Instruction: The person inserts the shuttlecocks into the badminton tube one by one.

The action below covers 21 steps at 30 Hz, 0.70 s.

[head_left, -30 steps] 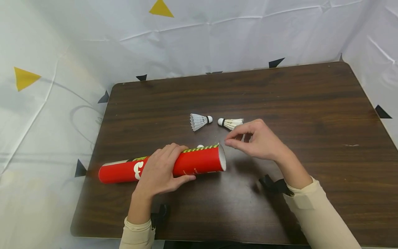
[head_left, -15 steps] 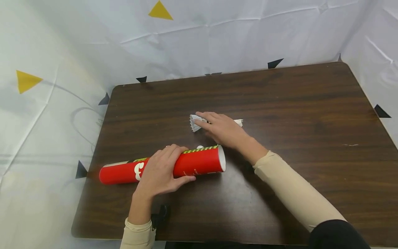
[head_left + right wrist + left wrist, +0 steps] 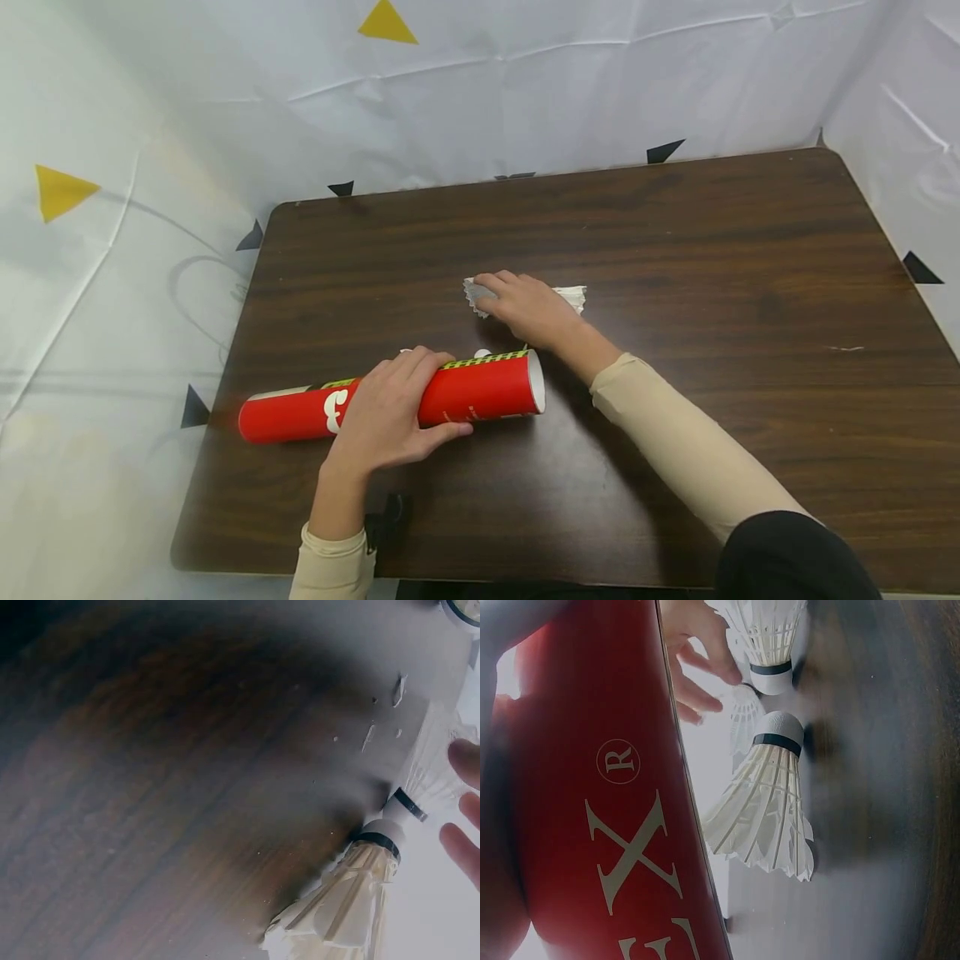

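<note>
My left hand grips a red shuttlecock tube lying on the table, its white rim toward the right. In the head view my right hand reaches over a white shuttlecock, its fingers bent over the skirt, and hides most of a cream one. In the right wrist view, spread fingertips lie beside the white shuttlecock's pale skirt; contact is hard to tell. The corks of these two shuttlecocks meet or nearly meet. A third shuttlecock lies behind the tube.
The dark wood table stretches beyond both hands and to the right. White sheeting with yellow and black triangles stands along the table's back and sides. Small pale flecks lie on the wood.
My right hand has moved left, from beside the tube's rim to over the two shuttlecocks. The white shuttlecock has shifted slightly right. My left hand and the tube have stayed still.
</note>
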### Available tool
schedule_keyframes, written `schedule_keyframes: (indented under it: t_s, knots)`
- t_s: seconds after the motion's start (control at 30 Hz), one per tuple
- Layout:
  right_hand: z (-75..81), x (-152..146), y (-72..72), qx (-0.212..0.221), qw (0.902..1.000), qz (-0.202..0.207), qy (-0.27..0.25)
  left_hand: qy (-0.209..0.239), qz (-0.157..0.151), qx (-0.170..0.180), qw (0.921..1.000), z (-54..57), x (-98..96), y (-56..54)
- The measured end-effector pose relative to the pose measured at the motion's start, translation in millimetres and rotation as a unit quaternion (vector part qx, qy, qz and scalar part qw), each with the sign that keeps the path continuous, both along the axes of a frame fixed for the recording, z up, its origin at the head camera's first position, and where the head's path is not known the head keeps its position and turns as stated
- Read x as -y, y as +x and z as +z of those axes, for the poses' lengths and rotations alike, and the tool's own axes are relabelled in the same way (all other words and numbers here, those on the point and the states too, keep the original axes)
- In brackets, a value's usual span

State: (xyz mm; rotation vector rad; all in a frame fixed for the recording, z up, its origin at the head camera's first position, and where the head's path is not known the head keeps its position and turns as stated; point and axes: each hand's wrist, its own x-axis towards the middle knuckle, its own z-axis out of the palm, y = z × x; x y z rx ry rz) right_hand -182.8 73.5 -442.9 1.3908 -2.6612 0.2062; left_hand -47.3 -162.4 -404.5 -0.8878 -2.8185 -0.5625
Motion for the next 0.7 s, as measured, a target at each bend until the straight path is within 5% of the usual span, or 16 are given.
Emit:
schedule_keyframes:
  t_s: [0.37,0.7]
  knots:
    - [4.2,-15,1.0,-0.062,0.9975,-0.009,-0.031,0.000,0.002,0.007,1.0000,-0.6,-0.9,-0.6]
    - [26.2,-47,17.9,-0.083,0.9771,-0.067,-0.184,0.001,0.004,0.008,1.0000,1.0,-1.1,-1.3]
